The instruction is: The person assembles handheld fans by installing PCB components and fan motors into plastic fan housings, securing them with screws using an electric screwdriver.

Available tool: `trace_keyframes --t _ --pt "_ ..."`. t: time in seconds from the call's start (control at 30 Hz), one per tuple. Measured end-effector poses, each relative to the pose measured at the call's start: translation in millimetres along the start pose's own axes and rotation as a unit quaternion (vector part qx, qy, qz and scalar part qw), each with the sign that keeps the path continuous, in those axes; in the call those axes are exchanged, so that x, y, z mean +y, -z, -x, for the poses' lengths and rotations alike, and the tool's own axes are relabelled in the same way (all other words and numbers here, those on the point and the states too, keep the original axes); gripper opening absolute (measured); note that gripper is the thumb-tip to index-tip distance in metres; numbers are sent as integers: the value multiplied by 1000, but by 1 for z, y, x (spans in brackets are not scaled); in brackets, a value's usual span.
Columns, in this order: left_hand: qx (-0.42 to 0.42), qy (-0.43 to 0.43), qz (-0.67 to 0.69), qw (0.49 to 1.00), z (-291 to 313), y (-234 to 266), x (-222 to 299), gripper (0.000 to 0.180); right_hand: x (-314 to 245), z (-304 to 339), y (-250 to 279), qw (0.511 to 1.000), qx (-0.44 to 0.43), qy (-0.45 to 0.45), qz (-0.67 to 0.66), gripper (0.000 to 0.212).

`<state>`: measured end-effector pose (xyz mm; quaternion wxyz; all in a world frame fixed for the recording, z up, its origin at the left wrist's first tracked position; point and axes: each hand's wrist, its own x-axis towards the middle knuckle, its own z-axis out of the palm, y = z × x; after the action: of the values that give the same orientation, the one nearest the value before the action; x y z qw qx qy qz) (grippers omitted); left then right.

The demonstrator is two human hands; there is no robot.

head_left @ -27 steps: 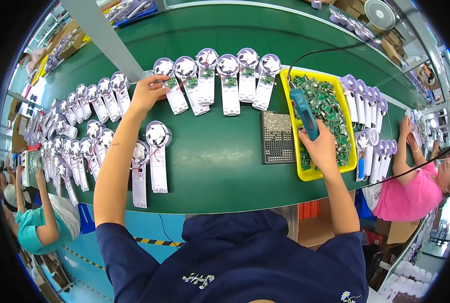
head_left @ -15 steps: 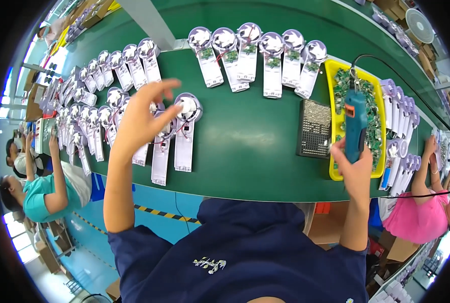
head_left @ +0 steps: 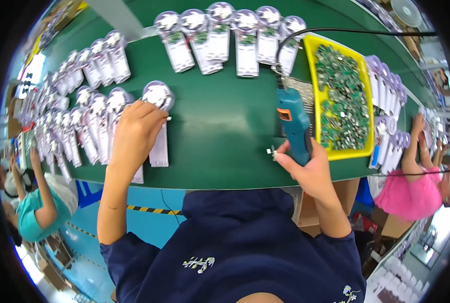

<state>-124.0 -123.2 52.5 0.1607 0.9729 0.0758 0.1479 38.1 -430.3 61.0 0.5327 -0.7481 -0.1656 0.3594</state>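
My left hand (head_left: 136, 130) is closed in a pinch at the neck of a white fan housing (head_left: 159, 146) with a round, clear purplish head. What its fingertips grip is hidden; a small white bit shows beside them. My right hand (head_left: 310, 169) is wrapped round a teal electric screwdriver (head_left: 294, 123) hanging on a black cord. A small circuit board (head_left: 273, 152) with a white connector sticks out at that hand's thumb tip. Beyond the screwdriver lies a dark block with a metallic gridded top (head_left: 301, 91), partly covered by it.
A yellow tray (head_left: 369, 108) of green circuit boards stands right of the screwdriver. Several fan housings with boards (head_left: 246, 48) line the back; more (head_left: 78, 123) crowd the left. Others (head_left: 386, 96) lie beyond the tray. People sit at both sides.
My left hand has come down from the air onto the fan housing, its fingers closing. My right hand has moved left from the tray, and a small board now shows at its thumb. The view has shifted.
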Motion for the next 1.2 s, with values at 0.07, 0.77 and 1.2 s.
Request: trace_keyframes --t 0.07,0.77,1.2 --pt "-16 7 22 1000 -3 -8 14 12 2 2 3 1000 4 8 10 18" --pt "234 212 405 858 21 -118 119 16 6 -4 -54 952 81 148 256 30" --pt "144 236 383 881 16 -102 117 19 10 -8 -67 939 71 181 282 34"
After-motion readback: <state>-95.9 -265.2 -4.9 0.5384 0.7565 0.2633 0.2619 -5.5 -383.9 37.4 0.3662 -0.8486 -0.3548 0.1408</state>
